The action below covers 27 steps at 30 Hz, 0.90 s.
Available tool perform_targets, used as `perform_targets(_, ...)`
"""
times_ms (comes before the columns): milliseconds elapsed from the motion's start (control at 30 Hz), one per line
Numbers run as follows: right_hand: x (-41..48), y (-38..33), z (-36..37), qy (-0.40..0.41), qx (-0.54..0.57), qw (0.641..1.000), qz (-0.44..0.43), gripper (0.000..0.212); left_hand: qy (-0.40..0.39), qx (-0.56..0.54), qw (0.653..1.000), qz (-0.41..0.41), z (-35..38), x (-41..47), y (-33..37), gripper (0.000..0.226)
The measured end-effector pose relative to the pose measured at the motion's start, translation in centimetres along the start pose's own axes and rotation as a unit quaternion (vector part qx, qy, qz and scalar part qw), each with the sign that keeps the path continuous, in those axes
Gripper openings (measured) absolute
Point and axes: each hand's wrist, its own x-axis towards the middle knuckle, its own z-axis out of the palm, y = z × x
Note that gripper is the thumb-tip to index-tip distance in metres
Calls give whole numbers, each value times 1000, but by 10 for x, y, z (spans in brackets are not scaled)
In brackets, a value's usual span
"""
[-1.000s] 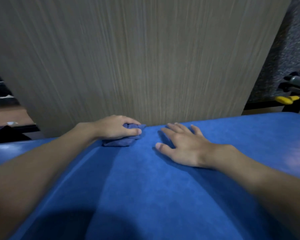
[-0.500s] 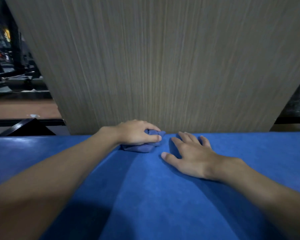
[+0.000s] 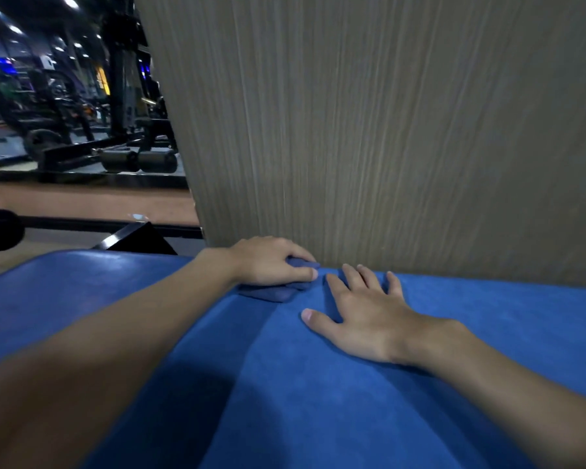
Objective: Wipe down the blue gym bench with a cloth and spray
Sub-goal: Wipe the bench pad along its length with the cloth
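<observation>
Centrally, the left hand (image 3: 268,262) grips a bunched dark-blue cloth (image 3: 278,291) against the padded blue surface (image 3: 318,384). Just right, the right hand (image 3: 362,316) lies open, flat.

- Bench (image 3: 318,384) under me: blue upholstery, matt w/ a fine suede-like nap in the middle; left end near the edge looks smoother, picks up a soft sheen.
- Cloth (image 3: 271,292) in my left hand (image 3: 268,262): soft fabric, dull blue-purple, bunched & creased, no shine.
- Panel (image 3: 369,130) behind bench: wood-look finish, grey-brown, thin vertical grain lines, matt to low satin, flat & smooth.
- Gym machines (image 3: 115,96) far left: black metal frames, semi-gloss, catch ceiling lights.
- Roller pads (image 3: 139,160) on them: dark, padded, dull.
- Floor strip (image 3: 88,204) beyond: brownish, smooth, slight reflection.
</observation>
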Motion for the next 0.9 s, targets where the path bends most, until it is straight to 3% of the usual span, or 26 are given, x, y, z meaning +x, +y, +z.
perform_targets(267, 10, -31, -6, -12, 3, 1000, -25, 113, -7, -4, 1000, -2, -10, -21, -48, 60)
perform_targets(467, 31, -66, -3, -20, -8, 998, -58, 104, 16, -2, 993, -120, -33, -69, -140, 57)
perform_targets(567, 40, -79, -2, -25, -14, 997, -71, 101, 28, -1, 990, -138, -33, -67, -137, 64)
perform_targets(700, 48, -94, -1, -26, -19, 996, -86, 98, 31, -11, 994, -102, -22, -51, -109, 63)
perform_targets(900, 61, -125, -3, -28, -28, 992, -118, 98, 41, -32, 992, -119, -27, -68, -141, 57)
